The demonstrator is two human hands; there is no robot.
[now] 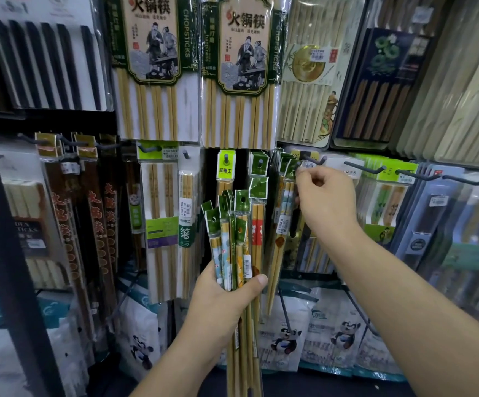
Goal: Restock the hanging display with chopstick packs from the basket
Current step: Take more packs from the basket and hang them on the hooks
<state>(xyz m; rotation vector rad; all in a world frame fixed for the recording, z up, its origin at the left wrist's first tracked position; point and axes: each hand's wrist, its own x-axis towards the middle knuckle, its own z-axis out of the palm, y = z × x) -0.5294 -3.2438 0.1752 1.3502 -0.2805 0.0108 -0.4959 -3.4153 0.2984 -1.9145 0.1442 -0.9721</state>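
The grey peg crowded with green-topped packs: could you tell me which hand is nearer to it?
Right. The right hand is just below the tip of the grey peg, pinching a green-topped pack there; the left hand is well below and leftward, gripping a bundle of chopstick packs.

The chopstick packs (234,242) are clear, glossy plastic sleeves with green printed card headers — the sticks inside look like pale, smooth bamboo or wood. The hanging pack (285,193) has the same shiny sleeve. The hooks (365,169) look like dark, matt metal. The large packs (154,67) show glossy film over printed card; the black chopsticks (46,64) look lacquered — smooth, faintly shiny.
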